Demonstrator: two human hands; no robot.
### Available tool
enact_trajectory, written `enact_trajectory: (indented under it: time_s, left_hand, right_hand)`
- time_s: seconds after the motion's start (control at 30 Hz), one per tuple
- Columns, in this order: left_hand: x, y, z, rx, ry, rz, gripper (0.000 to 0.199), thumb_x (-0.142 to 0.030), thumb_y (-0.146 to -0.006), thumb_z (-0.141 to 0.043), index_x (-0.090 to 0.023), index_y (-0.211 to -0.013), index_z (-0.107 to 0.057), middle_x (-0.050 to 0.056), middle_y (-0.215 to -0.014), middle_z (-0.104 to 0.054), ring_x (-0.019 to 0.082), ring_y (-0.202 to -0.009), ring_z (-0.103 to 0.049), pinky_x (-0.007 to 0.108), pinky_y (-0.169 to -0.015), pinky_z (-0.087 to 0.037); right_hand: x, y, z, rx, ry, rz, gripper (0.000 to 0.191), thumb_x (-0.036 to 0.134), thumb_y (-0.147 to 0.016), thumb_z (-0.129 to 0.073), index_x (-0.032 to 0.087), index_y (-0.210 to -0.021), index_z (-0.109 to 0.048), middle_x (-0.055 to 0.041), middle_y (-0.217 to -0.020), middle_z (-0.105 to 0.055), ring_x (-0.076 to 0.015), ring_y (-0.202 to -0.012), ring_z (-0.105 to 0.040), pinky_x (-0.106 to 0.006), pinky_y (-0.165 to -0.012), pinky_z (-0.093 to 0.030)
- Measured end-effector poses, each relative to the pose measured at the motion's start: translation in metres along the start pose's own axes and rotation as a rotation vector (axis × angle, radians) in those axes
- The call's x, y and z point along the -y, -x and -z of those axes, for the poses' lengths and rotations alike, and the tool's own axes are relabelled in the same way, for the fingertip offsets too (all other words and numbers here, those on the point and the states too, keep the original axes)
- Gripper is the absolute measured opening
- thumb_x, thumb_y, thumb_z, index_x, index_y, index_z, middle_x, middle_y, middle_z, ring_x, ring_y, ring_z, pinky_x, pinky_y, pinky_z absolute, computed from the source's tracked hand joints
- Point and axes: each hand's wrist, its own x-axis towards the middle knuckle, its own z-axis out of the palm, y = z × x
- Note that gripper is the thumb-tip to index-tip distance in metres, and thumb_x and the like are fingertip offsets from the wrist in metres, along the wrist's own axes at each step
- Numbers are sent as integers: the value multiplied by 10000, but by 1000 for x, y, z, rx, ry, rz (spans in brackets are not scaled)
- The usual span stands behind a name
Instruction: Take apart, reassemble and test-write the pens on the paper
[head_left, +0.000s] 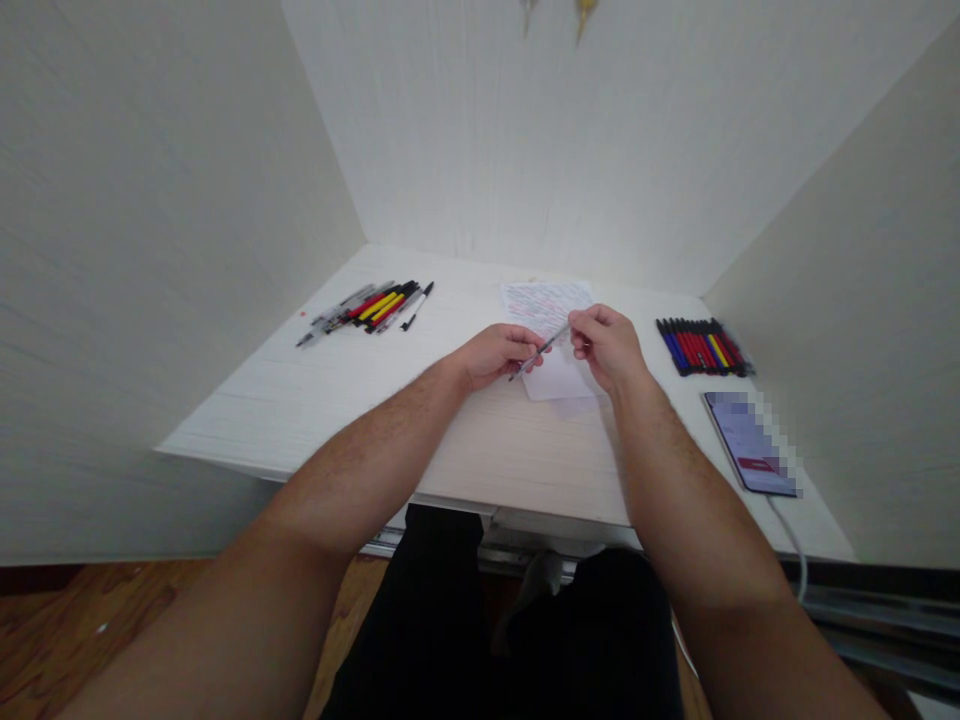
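Observation:
A slim clear-barrelled pen (553,338) is held slantwise between my two hands, above the lower part of a scribbled sheet of paper (547,300). My left hand (501,355) pinches its lower end, while my right hand (606,342) has closed fingers at its upper end. Lines of dark and reddish writing cover the sheet's upper part; the lower part is plain white. Whether the pen has a cap is too small to tell.
On the left lies a loose pile of pens (379,305), with a white-and-black pen (418,306) beside it. A row of capped pens (701,347) sits at right, behind a phone (750,445) with a cable (791,540). White panels (465,150) enclose the desk (450,430).

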Motion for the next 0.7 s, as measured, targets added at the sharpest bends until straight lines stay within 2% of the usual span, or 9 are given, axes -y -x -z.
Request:
enact_trajectory:
  time_s: [0.17,0.3,0.43,0.6,0.7]
  left_hand:
    - [-1,0,-1,0,-7,-11,111,-89,-676,-720,-92,-787,-711,54,-678,-672,101,-574,-581,226,-574,-417]
    - [-2,1,-2,-5,-11,-2,118,-67,-679,-692,-94,-792,-714,57,-689,-680,103,-575,-580,227,-575,-417]
    - [-2,1,-1,-19,-13,-13,121,-74,-674,-684,-104,-787,-717,50,-678,-671,102,-573,-571,225,-568,-412]
    - [-1,1,0,-19,-22,2,125,-83,-674,-687,-105,-793,-715,61,-688,-675,112,-573,-577,230,-550,-395]
    - [-2,1,-1,-15,-19,-10,127,-83,-679,-684,-105,-799,-716,55,-686,-672,108,-575,-574,229,-560,-401]
  right_hand:
    - [-1,1,-2,25,-19,-15,299,408,-645,-801,209,-727,-594,52,-584,-507,-63,-473,-427,-188,-395,-306]
    - [-1,1,-2,-25,6,-6,360,419,-635,-815,203,-628,-528,62,-514,-456,-54,-436,-372,-190,-378,-269]
    - [0,1,-2,49,-50,-29,309,416,-634,-807,206,-763,-621,58,-582,-497,-57,-456,-399,-189,-377,-269]
    - [0,1,-3,-15,14,-19,371,414,-630,-821,208,-631,-513,74,-501,-427,-54,-425,-356,-192,-371,-255]
    - [-1,1,-3,39,-15,-21,292,408,-675,-785,211,-718,-573,67,-539,-456,-60,-443,-389,-189,-379,-272]
